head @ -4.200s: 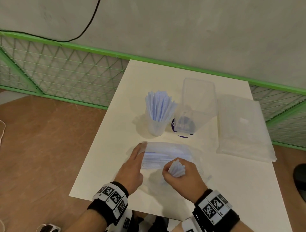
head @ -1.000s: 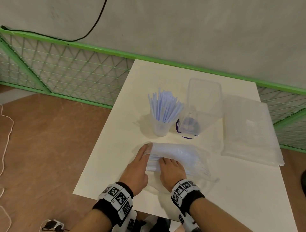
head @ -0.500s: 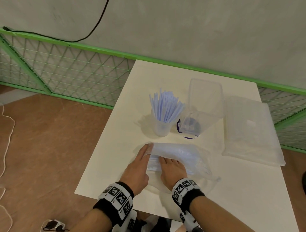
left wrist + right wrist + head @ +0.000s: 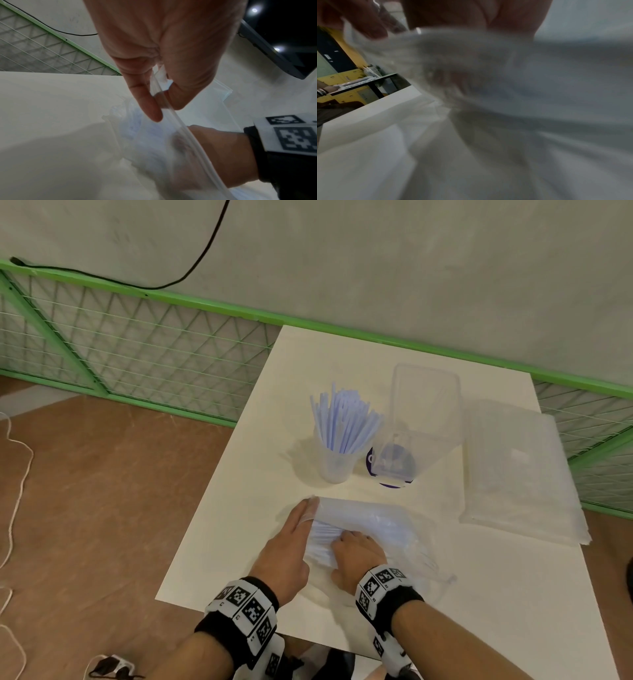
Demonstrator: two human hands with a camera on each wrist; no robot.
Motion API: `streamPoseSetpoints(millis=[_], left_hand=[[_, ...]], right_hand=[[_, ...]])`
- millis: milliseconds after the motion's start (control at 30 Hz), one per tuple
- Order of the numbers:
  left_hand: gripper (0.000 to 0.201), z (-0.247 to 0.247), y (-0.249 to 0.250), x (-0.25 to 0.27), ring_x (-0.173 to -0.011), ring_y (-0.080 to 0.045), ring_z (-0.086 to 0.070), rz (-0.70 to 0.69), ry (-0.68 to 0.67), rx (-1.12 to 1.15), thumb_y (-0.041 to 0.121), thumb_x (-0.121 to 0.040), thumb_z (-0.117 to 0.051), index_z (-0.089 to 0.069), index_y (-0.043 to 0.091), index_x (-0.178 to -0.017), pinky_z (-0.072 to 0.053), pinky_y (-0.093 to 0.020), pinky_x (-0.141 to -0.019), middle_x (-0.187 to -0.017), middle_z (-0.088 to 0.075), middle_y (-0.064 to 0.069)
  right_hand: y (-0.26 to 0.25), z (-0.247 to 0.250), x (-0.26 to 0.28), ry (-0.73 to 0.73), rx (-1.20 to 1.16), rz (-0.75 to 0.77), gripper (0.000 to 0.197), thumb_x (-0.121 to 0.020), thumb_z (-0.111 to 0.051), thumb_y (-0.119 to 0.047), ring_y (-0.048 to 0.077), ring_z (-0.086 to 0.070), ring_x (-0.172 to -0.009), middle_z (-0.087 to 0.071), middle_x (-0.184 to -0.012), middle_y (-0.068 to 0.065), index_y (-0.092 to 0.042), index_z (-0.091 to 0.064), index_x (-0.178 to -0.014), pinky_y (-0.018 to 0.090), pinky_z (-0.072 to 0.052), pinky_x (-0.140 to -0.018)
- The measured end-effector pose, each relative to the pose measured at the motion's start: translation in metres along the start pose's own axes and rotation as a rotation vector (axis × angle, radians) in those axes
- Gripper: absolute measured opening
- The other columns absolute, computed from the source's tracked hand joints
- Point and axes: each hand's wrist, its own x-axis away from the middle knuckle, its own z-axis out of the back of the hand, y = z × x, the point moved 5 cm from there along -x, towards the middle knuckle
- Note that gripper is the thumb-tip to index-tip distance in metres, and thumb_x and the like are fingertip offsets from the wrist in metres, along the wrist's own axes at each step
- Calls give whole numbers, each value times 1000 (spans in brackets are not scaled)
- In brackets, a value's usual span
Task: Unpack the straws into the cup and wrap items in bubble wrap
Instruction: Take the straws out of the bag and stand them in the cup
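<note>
Right hand back inside the straw bag

The right hand point(image 4: 356, 556), earlier holding a bunch of straws outside, now reaches into the clear bag point(image 4: 380, 525); cup's straws point(image 4: 344, 422) more numerous.

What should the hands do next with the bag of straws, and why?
Probably draw the right hand back out of the bag with a bunch of straws. The left hand pinches the bag's mouth open, the right is reaching inside, and the cup beyond already holds straws.
</note>
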Motion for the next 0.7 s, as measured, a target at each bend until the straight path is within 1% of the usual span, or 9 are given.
streamPoseSetpoints(millis=[100, 200, 233, 300, 367, 533, 633, 667, 700], left_hand=[[102, 1, -1, -1, -127, -14, -50, 0, 12, -13, -13, -78, -44, 0, 37, -156, -39, -14, -90, -159, 10, 28], [101, 3, -2, -2, -124, -15, -52, 5, 18, -7, -13, -78, -43, -1, 37, -156, -41, -15, -87, -160, 9, 26], [102, 4, -2, -2, -121, -16, -54, 4, 18, -6, -12, -78, -44, -1, 38, -156, -43, -17, -87, -160, 9, 26], [102, 3, -2, -4, -117, -18, -56, -4, 27, -13, -11, -78, -44, -1, 38, -155, -46, -20, -85, -159, 8, 27], [101, 2, -1, -5, -118, -17, -54, -7, 31, -13, -11, -78, -44, -2, 37, -156, -44, -18, -86, -160, 7, 26], [101, 1, 0, -6, -118, -18, -54, -21, 25, 13, -12, -76, -44, -4, 37, -155, -46, -21, -90, -159, 3, 26], [102, 2, 0, -7, -118, -18, -54, -23, 31, 10, -13, -76, -45, -3, 38, -155, -47, -22, -90, -158, 4, 28], [103, 3, 0, -7, -117, -18, -54, -18, 33, 8, -13, -76, -45, -3, 39, -155, -48, -23, -90, -158, 4, 28], [103, 4, -1, -7, -118, -18, -54, -13, 36, 6, -13, -76, -46, -3, 39, -154, -48, -23, -91, -159, 4, 27]], right_hand=[[1, 7, 10, 23, -29, 26, 33, -88, -50, -33, 29, -54, -113, -60, -120, 8, -14, -55, -114, 36, -43, -94], [7, 9, 19, -9, -194, 42, 39, -90, -50, -32, 31, -57, -105, -62, -117, 13, -14, -47, -124, 31, -43, -79], [8, 9, 22, -26, -217, 55, 42, -90, -51, -31, 31, -57, -105, -61, -117, 14, -14, -45, -128, 30, -42, -78], [11, 9, 27, -42, -186, 83, 43, -91, -51, -30, 31, -57, -107, -62, -120, 13, -13, -47, -130, 31, -43, -83], [11, 8, 31, -66, -161, 98, 41, -91, -50, -29, 32, -58, -108, -62, -120, 13, -11, -52, -128, 31, -42, -81], [5, -2, 32, -126, -190, 99, 47, -83, -59, -35, 29, -57, -115, -60, -126, 8, -22, -58, -128, 33, -46, -90], [8, -2, 33, -77, -215, 60, 52, -87, -56, -36, 31, -56, -118, -58, -129, 10, -21, -51, -137, 34, -44, -95], [11, 0, 34, -26, -259, 46, 49, -88, -56, -36, 30, -57, -116, -60, -125, 10, -19, -53, -134, 31, -44, -92], [13, 5, 35, 41, -313, 47, 41, -89, -56, -36, 28, -59, -110, -63, -119, 9, -17, -58, -126, 28, -43, -87]])
